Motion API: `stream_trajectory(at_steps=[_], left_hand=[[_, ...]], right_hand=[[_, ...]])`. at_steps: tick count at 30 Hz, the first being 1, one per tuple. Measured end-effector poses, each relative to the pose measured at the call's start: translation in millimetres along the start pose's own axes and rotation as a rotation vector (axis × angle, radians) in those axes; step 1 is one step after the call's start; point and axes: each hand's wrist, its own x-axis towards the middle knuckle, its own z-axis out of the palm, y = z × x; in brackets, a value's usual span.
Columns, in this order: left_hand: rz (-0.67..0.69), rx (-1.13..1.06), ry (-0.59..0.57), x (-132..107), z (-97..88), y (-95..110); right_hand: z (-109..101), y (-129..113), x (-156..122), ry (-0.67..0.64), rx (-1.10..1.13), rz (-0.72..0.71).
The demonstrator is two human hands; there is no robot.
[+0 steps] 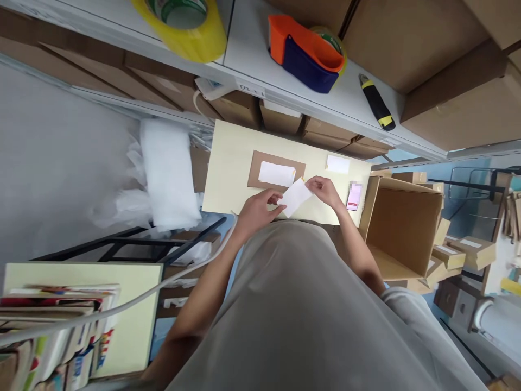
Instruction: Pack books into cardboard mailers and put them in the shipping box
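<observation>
A white paper slip [296,197] is held up between my two hands, over the front edge of the pale yellow table [230,163]. My left hand [259,210] pinches its left end between thumb and fingers. At the upper right corner, near a small yellow mark, the fingers of my right hand [324,190] are closed on the slip. Just beyond lies a flat brown cardboard piece [254,169], with a second white slip [277,173] on top. Farther right on the table are a small white paper [337,164] and a phone [354,196] with a lit screen.
Above the table, a shelf [244,60] carries yellow tape [203,41], an orange and blue tape dispenser [303,54] and a utility knife [376,102]. An open cardboard box [401,228] stands at the right. White wrap [169,174] and a pale cable [191,271] are on the left.
</observation>
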Motion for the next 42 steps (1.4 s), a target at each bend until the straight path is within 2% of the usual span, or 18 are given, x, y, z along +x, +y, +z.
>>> stream_trajectory(at_steps=[5, 9, 14, 17, 20, 24, 28, 33, 37, 42], left_hand=[[-0.165, -0.265, 0.167, 9.1, 24.4, -15.6], [-0.304, -0.432, 0.285, 16.5, 44.0, -35.3], [-0.411, -0.603, 0.351, 17.3, 51.2, -48.4], [-0.441, -0.704, 0.414, 14.9, 50.1, -47.1], [-0.436, -0.772, 0.433, 10.1, 47.6, -42.1], [-0.377, -0.697, 0.358, 1.3, 42.7, -35.1], [-0.292, -0.64, 0.363, -1.8, 38.0, -33.0], [-0.233, -0.631, 0.379, 0.8, 32.3, -41.9], [-0.217, -0.617, 0.34, 2.4, 29.0, -49.3], [-0.184, -0.613, 0.349, 3.8, 25.2, -52.2]], right_hand=[[-2.8, 2.4, -14.6, 0.075, -0.053, -0.077], [3.4, -0.3, -33.4, 0.161, -0.226, -0.157], [26.9, -8.8, -63.8, 0.252, -0.427, -0.305], [44.6, -17.8, -83.2, 0.192, -0.472, -0.416], [58.7, -27.1, -99.0, 0.088, -0.519, -0.517], [67.0, -35.4, -110.5, 0.029, -0.571, -0.575], [65.8, -37.4, -113.0, 0.078, -0.541, -0.564], [63.1, -38.6, -112.2, 0.161, -0.464, -0.512], [65.2, -44.3, -114.0, 0.163, -0.441, -0.506], [71.5, -50.4, -117.6, 0.156, -0.406, -0.535]])
